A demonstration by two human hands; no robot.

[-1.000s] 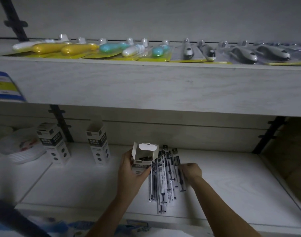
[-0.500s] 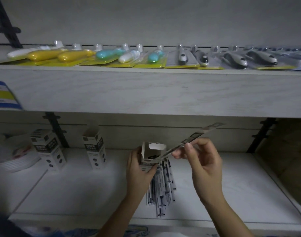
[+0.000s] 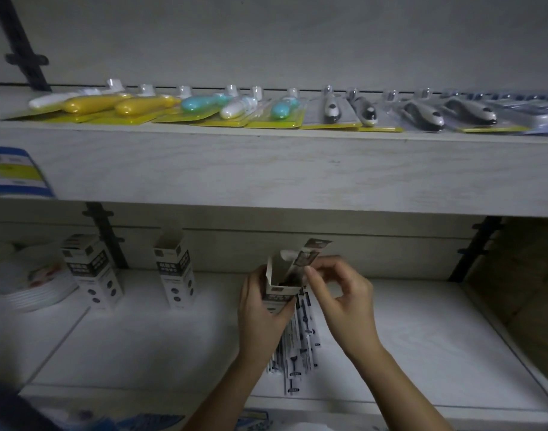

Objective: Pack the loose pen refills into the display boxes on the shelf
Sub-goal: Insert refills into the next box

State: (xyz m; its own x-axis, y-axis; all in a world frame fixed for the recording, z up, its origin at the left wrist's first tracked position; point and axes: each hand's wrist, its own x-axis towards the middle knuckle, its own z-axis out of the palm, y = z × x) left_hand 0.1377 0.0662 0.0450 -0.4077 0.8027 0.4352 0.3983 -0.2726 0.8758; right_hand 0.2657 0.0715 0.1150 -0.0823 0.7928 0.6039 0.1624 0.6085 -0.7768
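Observation:
My left hand (image 3: 260, 318) grips an open white display box (image 3: 282, 283) above the lower shelf (image 3: 406, 337). A packaged pen refill (image 3: 310, 253) stands slanted in the box's mouth, its top sticking out. My right hand (image 3: 341, 297) pinches that refill near the box rim with thumb and forefinger. Several loose refills (image 3: 297, 343) lie in a pile on the shelf under my hands. Two more display boxes stand to the left, one closed (image 3: 92, 272) and one with its flap up (image 3: 174, 269).
A stack of white plates (image 3: 30, 284) sits at the far left. The upper shelf (image 3: 266, 169) carries a row of carded yellow, teal and grey-black items (image 3: 235, 105). Black brackets stand at the back wall. A brown wall closes the right side.
My right hand picked a refill off the pile, lifted it and slid its lower end into the box held by my left hand. The box rose slightly off the shelf.

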